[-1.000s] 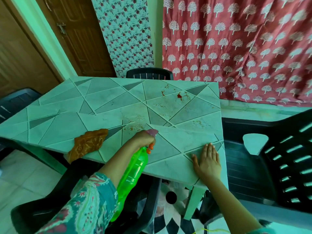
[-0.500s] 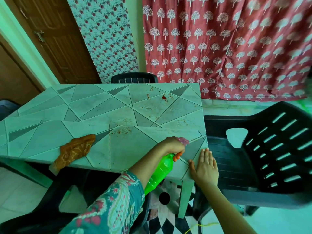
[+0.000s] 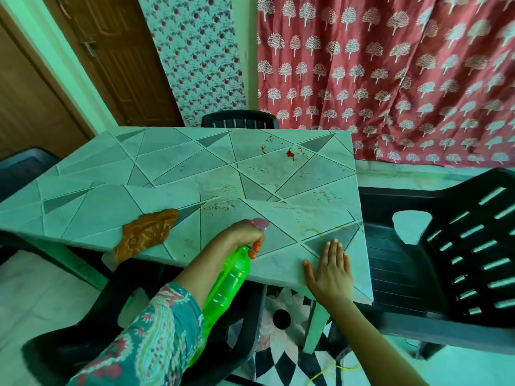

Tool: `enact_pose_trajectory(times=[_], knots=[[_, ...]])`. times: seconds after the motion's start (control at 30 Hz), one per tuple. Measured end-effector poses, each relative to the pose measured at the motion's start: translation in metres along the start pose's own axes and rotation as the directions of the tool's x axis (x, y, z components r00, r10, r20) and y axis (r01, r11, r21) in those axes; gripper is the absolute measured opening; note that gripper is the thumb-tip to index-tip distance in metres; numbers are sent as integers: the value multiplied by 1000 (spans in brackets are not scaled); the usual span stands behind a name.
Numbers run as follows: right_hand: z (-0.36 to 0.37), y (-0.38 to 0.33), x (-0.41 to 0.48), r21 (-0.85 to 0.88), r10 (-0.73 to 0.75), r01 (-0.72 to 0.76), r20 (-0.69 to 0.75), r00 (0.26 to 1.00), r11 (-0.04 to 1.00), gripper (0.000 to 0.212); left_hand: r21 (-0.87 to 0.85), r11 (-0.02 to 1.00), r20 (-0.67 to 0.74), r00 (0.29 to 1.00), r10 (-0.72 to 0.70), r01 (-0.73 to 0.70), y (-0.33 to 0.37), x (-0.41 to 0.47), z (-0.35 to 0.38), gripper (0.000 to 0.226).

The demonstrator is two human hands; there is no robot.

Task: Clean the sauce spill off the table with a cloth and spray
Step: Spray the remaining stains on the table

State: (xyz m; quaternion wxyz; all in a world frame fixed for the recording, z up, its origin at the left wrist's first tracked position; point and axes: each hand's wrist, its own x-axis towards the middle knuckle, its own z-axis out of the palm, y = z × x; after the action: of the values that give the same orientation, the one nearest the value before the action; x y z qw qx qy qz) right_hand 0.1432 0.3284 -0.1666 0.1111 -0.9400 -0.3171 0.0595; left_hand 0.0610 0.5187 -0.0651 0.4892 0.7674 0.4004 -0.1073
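Left hand (image 3: 242,234) grips the probably light, stiff green spray bottle (image 3: 228,285) by its neck, right hand (image 3: 330,270) lies flat-fingered on the table (image 3: 111,201); the limp orange cloth (image 3: 145,235) left of both should bunch easily.

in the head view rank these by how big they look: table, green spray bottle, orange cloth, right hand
1. table
2. green spray bottle
3. orange cloth and right hand: about alike, so not ranked

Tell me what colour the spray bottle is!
The spray bottle is bright green with an orange trigger, seen in the head view.
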Motion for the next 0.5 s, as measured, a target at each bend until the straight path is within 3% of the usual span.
enact_pose_trajectory(times=[0.1, 0.2, 0.33, 0.5], knots=[[11, -24, 4, 29, -69, 69, 2, 998, 997, 114, -59, 998, -94, 996, -8, 2, -19, -12, -28, 63], [18, -38, 4, 28, -80, 81, -18, 997, 996, 102, -114, 992, -214, 974, -72, 49, -44, -25, -56, 51], [20, -37, 5, -14, -66, 66, -46, 997, 998, 93, -123, 983, -245, 955, -165, 139, -76, -41, -85, 38], [22, -37, 4, -8, -47, 47, -61, 997, 999, 90, -88, 990, -336, 932, -136, 112, -106, -48, -111, 57]])
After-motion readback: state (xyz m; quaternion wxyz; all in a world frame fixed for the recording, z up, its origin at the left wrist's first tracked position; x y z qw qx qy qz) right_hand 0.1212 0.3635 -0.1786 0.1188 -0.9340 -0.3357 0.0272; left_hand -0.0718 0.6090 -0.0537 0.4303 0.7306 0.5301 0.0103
